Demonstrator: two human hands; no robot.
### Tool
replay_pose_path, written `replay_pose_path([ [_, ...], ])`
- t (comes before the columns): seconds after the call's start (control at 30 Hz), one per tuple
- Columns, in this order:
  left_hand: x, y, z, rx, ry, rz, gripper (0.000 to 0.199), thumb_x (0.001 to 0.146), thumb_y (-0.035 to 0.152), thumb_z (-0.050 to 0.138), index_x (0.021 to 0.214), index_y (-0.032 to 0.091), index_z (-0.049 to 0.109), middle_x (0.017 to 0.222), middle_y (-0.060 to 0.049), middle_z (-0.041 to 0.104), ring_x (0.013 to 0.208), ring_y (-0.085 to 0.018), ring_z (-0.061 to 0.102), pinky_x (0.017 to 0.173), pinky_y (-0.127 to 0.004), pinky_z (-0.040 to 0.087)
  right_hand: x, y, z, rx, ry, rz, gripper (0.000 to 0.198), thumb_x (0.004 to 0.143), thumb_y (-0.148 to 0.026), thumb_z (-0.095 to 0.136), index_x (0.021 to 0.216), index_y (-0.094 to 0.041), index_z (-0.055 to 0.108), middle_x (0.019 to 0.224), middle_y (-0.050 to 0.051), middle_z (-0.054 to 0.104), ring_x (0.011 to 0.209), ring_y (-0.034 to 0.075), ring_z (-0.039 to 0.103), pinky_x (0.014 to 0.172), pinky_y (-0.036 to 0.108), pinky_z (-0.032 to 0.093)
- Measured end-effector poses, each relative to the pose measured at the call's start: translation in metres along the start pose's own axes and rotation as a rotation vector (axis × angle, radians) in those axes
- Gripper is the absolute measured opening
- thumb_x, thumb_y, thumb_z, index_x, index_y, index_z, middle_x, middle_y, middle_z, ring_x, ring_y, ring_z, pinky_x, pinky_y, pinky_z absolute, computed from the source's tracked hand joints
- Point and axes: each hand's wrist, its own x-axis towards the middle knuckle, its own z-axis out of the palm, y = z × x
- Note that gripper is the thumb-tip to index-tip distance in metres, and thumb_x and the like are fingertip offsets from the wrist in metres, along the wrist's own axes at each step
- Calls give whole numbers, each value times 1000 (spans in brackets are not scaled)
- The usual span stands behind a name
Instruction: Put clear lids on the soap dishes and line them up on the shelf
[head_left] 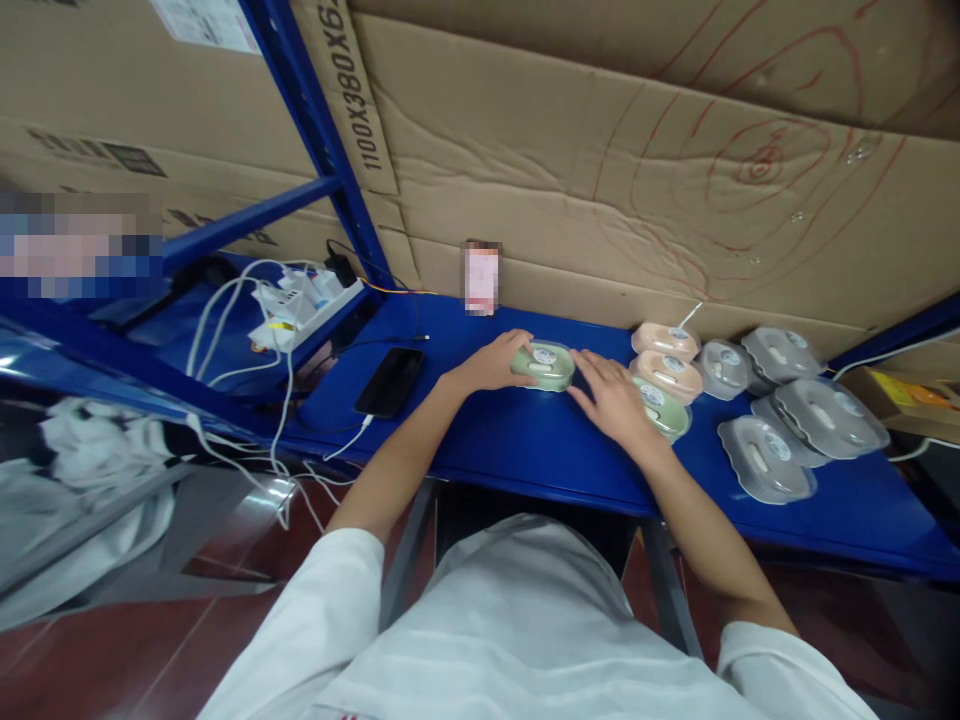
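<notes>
A small green plastic box with a clear lid and a round label sits on the blue table in front of me. My left hand grips its left side, with thumb and fingers around the edge. At its right end, the fingers of my right hand are stretched out and apart; whether the fingertips touch the box I cannot tell. Just beyond the right hand lies another green box, partly hidden by that hand. Two peach boxes sit behind it.
Several grey boxes with clear lids stand to the right, some stacked. A black phone lies left, near a white cable. A power strip is farther left. A lit phone leans on the cardboard wall.
</notes>
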Motion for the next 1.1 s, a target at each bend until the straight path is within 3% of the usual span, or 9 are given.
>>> replay_pose_path([
  [0.17,-3,-1,-5,72,8,-35,58,82,48,83,127,23,57,146,-14,55,138,-37,55,117,-56,48,-55,23,-29,-175,162,224,62,109,-50,46,163,-19,48,151,22,63,138,42,60,113,63,46],
  [0.27,-3,-3,-4,116,16,-26,69,80,48,86,137,24,57,143,-14,52,135,-37,53,118,-56,47,-95,28,-20,-293,98,322,65,108,-54,47,162,-16,48,153,24,60,138,43,58,111,61,46],
  [0.37,-2,-5,-2,157,22,-41,76,77,52,88,141,24,58,140,-15,50,131,-37,53,119,-58,45,-110,28,-3,-340,-5,269,72,108,-55,49,168,-17,38,165,24,49,147,45,48,114,63,42],
  [0.53,0,-9,-4,185,21,-51,77,78,54,86,143,25,58,140,-14,49,134,-37,51,120,-60,44,-59,30,12,-242,-93,75,69,109,-51,46,171,-23,35,167,18,49,149,43,44,115,61,41],
  [0.63,-1,-12,-8,190,39,-72,73,79,48,84,142,24,57,143,-15,48,136,-39,50,120,-61,43,-15,34,11,-168,-94,3,61,110,-46,43,165,-20,46,163,18,53,146,42,47,115,61,42],
  [0.73,-1,-15,-10,178,51,-72,70,80,45,82,140,21,57,145,-17,49,139,-40,50,120,-60,43,9,47,12,-64,-70,-26,55,110,-46,41,157,-23,57,161,16,57,144,39,51,115,60,43],
  [0.93,2,-24,-5,152,40,-18,69,79,48,82,138,23,56,147,-15,50,142,-38,50,121,-59,43,2,72,29,8,5,12,60,110,-53,43,163,-24,50,167,16,49,156,37,41,125,62,33],
  [1.1,1,-24,-6,148,31,5,68,81,48,81,140,25,56,147,-13,53,142,-37,50,122,-59,42,0,70,36,-29,26,26,58,111,-50,40,161,-23,52,166,15,50,155,37,42,124,60,35],
])
